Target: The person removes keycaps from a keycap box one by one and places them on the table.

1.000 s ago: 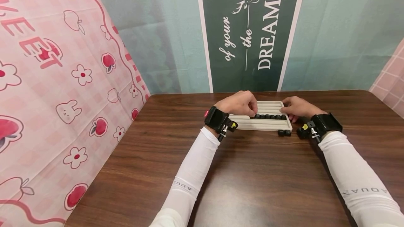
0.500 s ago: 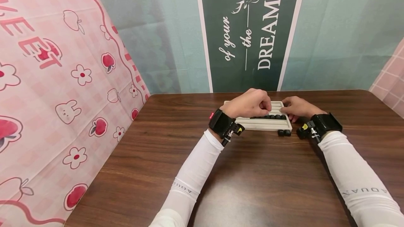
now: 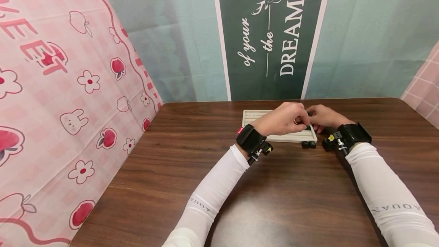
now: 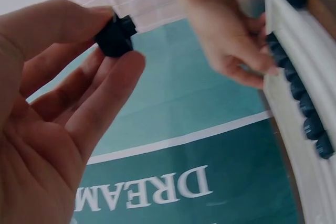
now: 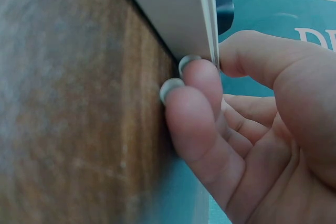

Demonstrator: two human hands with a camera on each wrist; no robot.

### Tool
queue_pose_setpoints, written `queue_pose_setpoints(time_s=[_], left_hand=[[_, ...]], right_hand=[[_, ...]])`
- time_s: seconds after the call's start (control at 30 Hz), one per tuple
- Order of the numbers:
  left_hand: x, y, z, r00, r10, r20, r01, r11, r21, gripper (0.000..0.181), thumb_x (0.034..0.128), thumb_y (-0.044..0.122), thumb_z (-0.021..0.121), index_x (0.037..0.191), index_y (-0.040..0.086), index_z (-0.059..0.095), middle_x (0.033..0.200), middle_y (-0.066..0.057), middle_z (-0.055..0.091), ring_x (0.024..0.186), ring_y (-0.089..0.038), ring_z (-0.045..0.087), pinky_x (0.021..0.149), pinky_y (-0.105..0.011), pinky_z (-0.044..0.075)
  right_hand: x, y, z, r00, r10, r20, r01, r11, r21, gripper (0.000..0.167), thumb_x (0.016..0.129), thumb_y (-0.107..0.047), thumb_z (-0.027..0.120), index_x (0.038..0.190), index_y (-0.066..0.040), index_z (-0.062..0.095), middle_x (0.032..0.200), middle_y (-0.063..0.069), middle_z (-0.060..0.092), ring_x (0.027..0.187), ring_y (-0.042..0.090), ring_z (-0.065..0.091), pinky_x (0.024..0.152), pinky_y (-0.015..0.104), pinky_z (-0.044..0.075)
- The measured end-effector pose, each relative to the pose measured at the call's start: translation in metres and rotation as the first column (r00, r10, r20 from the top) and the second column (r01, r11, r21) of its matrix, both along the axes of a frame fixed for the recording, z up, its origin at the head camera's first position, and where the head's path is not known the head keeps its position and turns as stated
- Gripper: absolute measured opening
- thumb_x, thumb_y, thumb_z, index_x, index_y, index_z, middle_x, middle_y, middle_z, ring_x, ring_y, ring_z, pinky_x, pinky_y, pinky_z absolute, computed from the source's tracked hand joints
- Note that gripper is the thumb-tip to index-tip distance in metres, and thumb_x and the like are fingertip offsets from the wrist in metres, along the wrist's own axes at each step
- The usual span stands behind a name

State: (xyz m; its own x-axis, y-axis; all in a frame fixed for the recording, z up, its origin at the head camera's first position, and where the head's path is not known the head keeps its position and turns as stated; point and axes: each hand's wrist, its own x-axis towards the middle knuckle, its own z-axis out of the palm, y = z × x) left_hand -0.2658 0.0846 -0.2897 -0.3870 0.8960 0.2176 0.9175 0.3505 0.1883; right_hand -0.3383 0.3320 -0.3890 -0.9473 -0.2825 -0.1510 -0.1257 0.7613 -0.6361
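A cream-white tray (image 3: pixel 291 138) with long parallel channels lies near the table's far side. My left hand (image 3: pixel 282 119) is over its right end, pinching a small black block (image 4: pixel 114 39) between thumb and fingers; a narrower stub sticks out of the block. In the left wrist view, a row of similar black blocks (image 4: pixel 302 98) lines one channel. My right hand (image 3: pixel 326 116) holds the tray's right end. In the right wrist view, its thumb touches the tray rim (image 5: pixel 206 11) and its fingertips (image 5: pixel 202 80) press at the lower side.
Two loose black blocks (image 3: pixel 308 145) lie on the brown wooden table (image 3: pixel 274 186), just in front of the tray's right corner. A green curtain with lettering (image 3: pixel 274 41) hangs behind the table, and a pink patterned cloth (image 3: pixel 85 125) hangs at the left.
My left hand has moved rightward along the tray, from its middle to its right end, uncovering the tray's left part. My right hand and the loose blocks have stayed in place.
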Motion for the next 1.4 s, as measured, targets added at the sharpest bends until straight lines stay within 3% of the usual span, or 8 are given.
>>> queue_pose_setpoints(time_s=[0.47,0.67,1.07,1.4], left_hand=[[-0.022,0.017,-0.056,0.999,0.014,-0.034,-0.014,1.0,-0.011,0.015,0.093,0.016,0.059,0.097,0.013,0.073,0.095,0.004,0.062,0.087,-0.004,0.054,0.077,-0.009,0.04],[-0.028,0.019,-0.074,0.997,0.031,-0.064,-0.033,0.999,-0.029,0.01,0.0919,0.017,0.062,0.093,0.016,0.072,0.092,0.006,0.062,0.085,0.0,0.051,0.078,-0.01,0.04],[-0.026,0.022,-0.081,0.999,0.045,-0.004,-0.045,0.995,-0.094,0.013,0.0908,0.02,0.066,0.101,0.012,0.07,0.099,0.007,0.066,0.091,0.0,0.056,0.083,-0.011,0.043],[-0.024,0.025,-0.08,0.999,0.04,-0.025,-0.043,0.99,-0.135,0.008,0.0878,0.019,0.069,0.094,0.014,0.068,0.094,0.007,0.065,0.086,-0.001,0.054,0.079,-0.013,0.043]], right_hand=[[0.0,-0.002,0.0,1.0,0.002,0.004,-0.002,1.0,0.006,0.053,0.095,-0.016,0.054,0.134,0.015,0.037,0.067,0.008,0.058,0.052,0.016,0.06,0.051,0.035,0.054],[0.001,-0.003,0.001,1.0,-0.004,0.008,0.004,1.0,0.008,0.053,0.095,-0.016,0.055,0.134,0.015,0.038,0.07,0.008,0.058,0.053,0.015,0.06,0.051,0.034,0.055],[0.001,0.0,-0.001,1.0,-0.015,0.015,0.015,1.0,0.011,0.055,0.095,-0.016,0.055,0.135,0.016,0.036,0.071,0.008,0.058,0.053,0.015,0.06,0.051,0.034,0.055],[0.001,-0.002,0.001,1.0,-0.017,0.013,0.017,1.0,0.005,0.056,0.094,-0.015,0.055,0.135,0.017,0.035,0.068,0.008,0.059,0.053,0.015,0.06,0.051,0.034,0.055]])
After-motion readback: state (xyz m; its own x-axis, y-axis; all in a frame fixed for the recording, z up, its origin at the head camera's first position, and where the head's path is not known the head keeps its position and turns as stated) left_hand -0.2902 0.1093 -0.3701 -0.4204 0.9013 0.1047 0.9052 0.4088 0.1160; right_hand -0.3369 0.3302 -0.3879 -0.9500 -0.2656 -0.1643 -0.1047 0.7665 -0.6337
